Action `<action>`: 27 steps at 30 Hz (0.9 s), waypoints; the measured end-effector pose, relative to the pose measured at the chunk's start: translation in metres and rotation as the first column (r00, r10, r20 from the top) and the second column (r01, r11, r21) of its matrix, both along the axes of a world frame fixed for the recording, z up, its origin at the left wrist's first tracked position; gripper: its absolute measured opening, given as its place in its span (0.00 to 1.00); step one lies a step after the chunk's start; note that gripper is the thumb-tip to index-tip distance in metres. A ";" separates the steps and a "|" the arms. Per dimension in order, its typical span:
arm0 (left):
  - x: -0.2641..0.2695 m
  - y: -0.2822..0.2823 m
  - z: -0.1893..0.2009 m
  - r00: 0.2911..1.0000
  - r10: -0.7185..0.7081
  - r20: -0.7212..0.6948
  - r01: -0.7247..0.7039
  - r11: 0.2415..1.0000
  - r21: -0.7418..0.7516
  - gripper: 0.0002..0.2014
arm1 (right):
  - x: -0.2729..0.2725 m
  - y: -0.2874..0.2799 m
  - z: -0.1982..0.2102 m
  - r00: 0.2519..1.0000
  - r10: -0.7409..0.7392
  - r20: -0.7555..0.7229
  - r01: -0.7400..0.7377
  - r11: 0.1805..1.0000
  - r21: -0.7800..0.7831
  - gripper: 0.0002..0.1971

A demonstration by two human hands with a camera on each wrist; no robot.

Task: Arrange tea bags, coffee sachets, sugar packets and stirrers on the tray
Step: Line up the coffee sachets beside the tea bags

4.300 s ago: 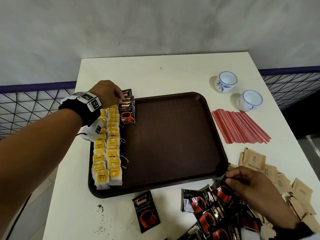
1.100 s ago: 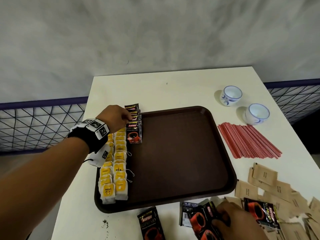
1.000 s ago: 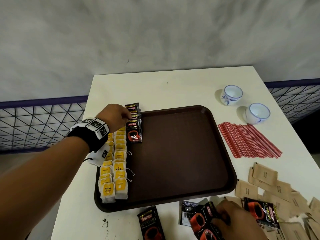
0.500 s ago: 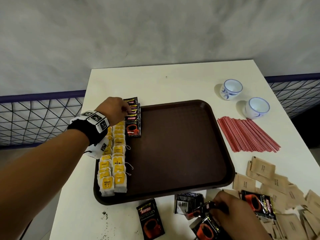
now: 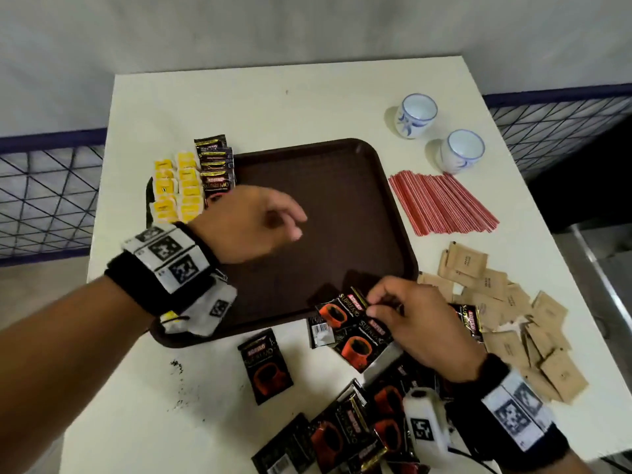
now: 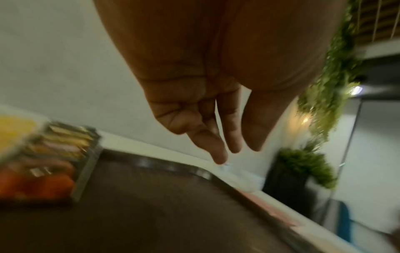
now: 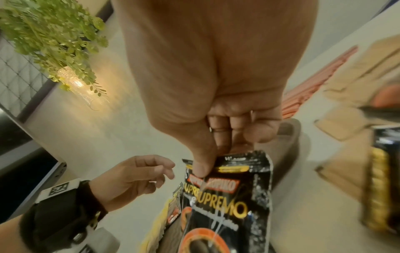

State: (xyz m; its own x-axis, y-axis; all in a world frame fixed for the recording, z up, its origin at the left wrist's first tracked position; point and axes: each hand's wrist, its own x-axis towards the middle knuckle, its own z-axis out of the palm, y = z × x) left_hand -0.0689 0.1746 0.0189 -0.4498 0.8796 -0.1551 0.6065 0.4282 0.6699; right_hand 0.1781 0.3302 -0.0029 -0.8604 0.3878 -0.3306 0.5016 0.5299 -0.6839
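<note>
The brown tray (image 5: 342, 186) holds two rows of yellow tea bags (image 5: 178, 186) along its left side, with a short row of black coffee sachets (image 5: 215, 165) beside them. My left hand (image 5: 294, 224) hovers over the tray's middle with loosely curled fingers (image 6: 218, 150) and holds nothing. At the tray's near edge my right hand (image 5: 374, 304) pinches the top of what look like two overlapping coffee sachets (image 5: 345, 313). In the right wrist view the thumb (image 7: 201, 164) presses on the sachets (image 7: 227, 196). Red stirrers (image 5: 441, 203) and brown sugar packets (image 5: 506, 313) lie right of the tray.
Two white and blue cups (image 5: 415, 114) (image 5: 461, 150) stand at the back right. One loose sachet (image 5: 265, 366) lies in front of the tray, and a pile of sachets (image 5: 342, 436) lies at the near edge. Dark crumbs (image 5: 176, 364) speckle the table's front left.
My left hand has left the coffee row and swung right and nearer over the tray's middle. My right hand has lifted sachets out of the pile up to the tray's near edge.
</note>
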 end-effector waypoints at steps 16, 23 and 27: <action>0.058 0.001 -0.027 0.938 0.036 0.345 -0.025 0.999 -0.035 0.01 | -0.029 -0.011 -0.007 0.979 -0.175 -0.102 0.150 0.966 -0.212 0.13; 0.051 -0.001 -0.022 0.901 0.039 0.432 -0.028 0.999 -0.031 0.04 | -0.037 -0.021 -0.018 0.938 -0.334 -0.090 0.271 0.872 -0.409 0.09; 0.020 -0.012 -0.017 0.937 0.080 0.341 -0.067 0.996 -0.050 0.06 | -0.035 -0.017 -0.018 0.932 -0.354 -0.084 0.291 0.865 -0.409 0.09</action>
